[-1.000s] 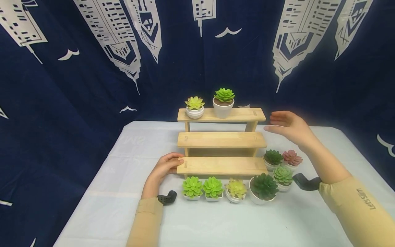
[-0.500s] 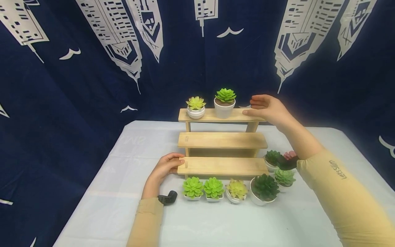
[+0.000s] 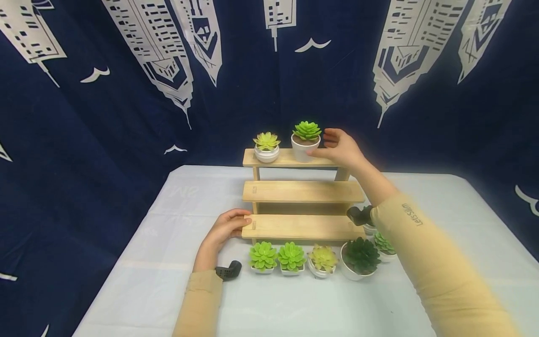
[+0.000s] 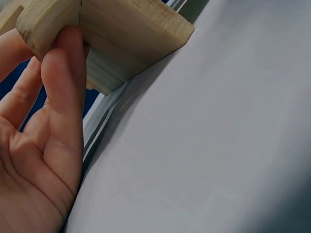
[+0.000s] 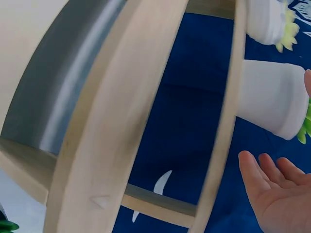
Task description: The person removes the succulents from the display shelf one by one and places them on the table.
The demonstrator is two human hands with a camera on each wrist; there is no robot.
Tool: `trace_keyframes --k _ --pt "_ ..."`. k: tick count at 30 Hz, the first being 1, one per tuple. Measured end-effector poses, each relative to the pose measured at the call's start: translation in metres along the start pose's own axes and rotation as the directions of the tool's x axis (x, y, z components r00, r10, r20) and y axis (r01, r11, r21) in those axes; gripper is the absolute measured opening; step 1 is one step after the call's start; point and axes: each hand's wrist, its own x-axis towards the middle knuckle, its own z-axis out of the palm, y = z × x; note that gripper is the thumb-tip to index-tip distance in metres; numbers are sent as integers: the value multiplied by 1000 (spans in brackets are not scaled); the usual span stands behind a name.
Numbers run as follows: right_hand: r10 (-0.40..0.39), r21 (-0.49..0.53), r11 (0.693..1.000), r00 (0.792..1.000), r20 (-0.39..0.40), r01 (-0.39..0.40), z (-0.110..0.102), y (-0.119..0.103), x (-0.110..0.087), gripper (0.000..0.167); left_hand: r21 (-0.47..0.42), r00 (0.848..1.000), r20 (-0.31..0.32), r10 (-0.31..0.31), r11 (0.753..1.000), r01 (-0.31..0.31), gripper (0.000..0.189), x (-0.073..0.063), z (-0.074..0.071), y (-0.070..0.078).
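A three-tier wooden plant stand (image 3: 303, 227) stands on the table. My left hand (image 3: 223, 228) holds the left end of its lowest shelf. In the left wrist view, fingertips press against the shelf's wooden end (image 4: 136, 34). On the top shelf are a small yellow-green succulent (image 3: 266, 146) in a ridged white pot and a larger green succulent (image 3: 306, 131) in a smooth white pot (image 5: 272, 97). Beside that larger pot is my right hand (image 3: 343, 149), thumb in front of it. In the right wrist view, a gap separates the extended fingers (image 5: 252, 174) from the pot.
Before the stand sit two bright green succulents (image 3: 263, 256), a yellowish one (image 3: 323, 258) and a dark green one (image 3: 360, 256). More potted succulents (image 3: 384, 244) stand at its right, partly behind my right sleeve (image 3: 442, 262). A dark blue printed cloth (image 3: 236, 103) hangs behind.
My right hand has moved left from beyond the stand's right end to the larger pot on the top shelf. The left hand stays on the lowest shelf. The plants have not moved.
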Motion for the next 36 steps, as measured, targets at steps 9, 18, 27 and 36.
trace_keyframes --k 9,18,27,36 --pt "-38 -39 999 999 22 38 9 4 4 83 -4 1000 4 -2 1000 2 35 2 0 -2" --pt "-50 -47 998 998 36 51 10 2 6 89 -9 1000 -3 -8 1000 8 34 4 0 -4" --pt "-79 -93 993 997 -2 78 14 3 8 82 -3 1000 9 -6 1000 6 35 3 1 -3" --pt "-73 -99 993 996 -47 68 2 9 2 83 -7 1000 -6 -6 1000 6 35 2 0 -1"
